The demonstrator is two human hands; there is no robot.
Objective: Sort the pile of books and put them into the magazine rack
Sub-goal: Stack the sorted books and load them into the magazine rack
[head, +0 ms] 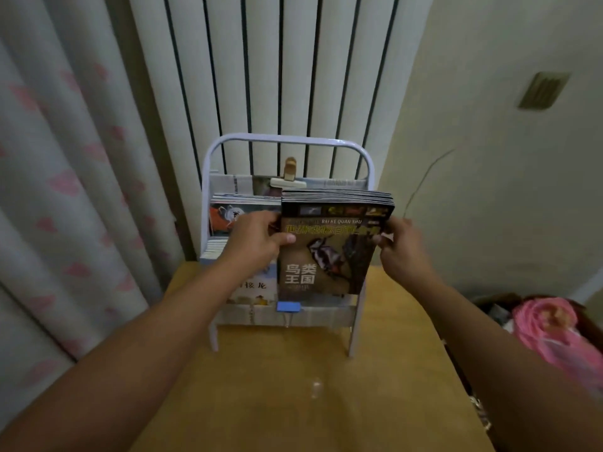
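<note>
Far left hung a curtain (65,190) w/ pink marks, then a ribbed white radiator (277,76) behind the magazine rack (208,177), which stood on the wooden desk (293,386). In the rack's left half sat books already filed (243,207), upright, one w/ an orange-and-white cover, and lower down a pale cover partly hidden by our forearm. Our left hand (257,238) gripped the left edge of a dark stack of bird books (329,252), thumb on the front cover, fingers behind. The stack stood in the rack's right half, just beside the filed ones; its bottom edge seemed near the front rail, but we couldn't tell if it was fully seated. A wooden clip (290,174) showed behind it, a blue tag (288,306) on the rail below. Our right hand (399,247) pinched the stack's right edge. We judged this the insertion step, approx. the tail end, as no loose pile showed on the desk. Next move probably called for lowering the stack evenly, keeping covers squared, then letting go w/ both hands. Far right lay a pink bundle (548,331).
</note>
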